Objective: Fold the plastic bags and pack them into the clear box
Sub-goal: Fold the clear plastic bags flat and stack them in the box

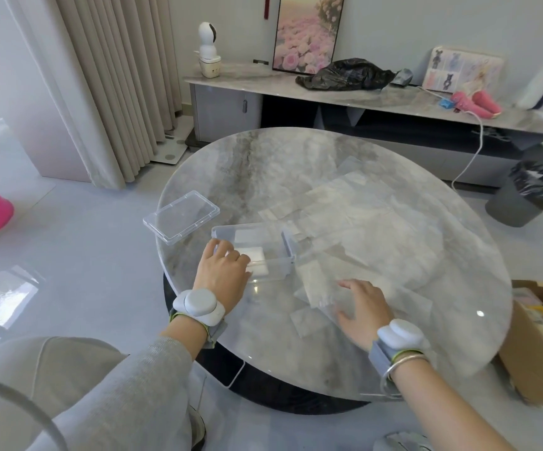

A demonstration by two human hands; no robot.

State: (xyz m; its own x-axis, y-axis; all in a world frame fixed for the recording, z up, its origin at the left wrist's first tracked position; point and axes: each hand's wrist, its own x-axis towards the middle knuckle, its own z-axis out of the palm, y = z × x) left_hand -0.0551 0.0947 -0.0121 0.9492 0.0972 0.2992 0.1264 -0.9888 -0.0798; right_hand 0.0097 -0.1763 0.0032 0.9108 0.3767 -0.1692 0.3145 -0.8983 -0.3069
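**Thin film under spread fingers, box steadied at its corner**

The round marble table carries everything. Beyond the right fingertips, several clear plastic bags lie flat and overlapping, hard to tell from the stone. Under the left fingers stands the clear box, open side up, its long axis running from those fingers out toward the right. A white folded piece, probably 1 bag, lies inside. The lid lies apart, beyond the left knuckles, at the table's edge.

The left hand curls its fingers over the box's near-left corner and grips it. The right hand lies flat, fingers spread, on the nearest bag. We read this bag as a partly folded strip pointing from the fingertips toward the box's right end.

We judge the film light, limp and slippery on polished stone, likely to spring open unless pressed. We would pin it with flat fingers and pinch it at a folded edge, not mid-sheet. The box looks stiff but light, so it needs steadying.
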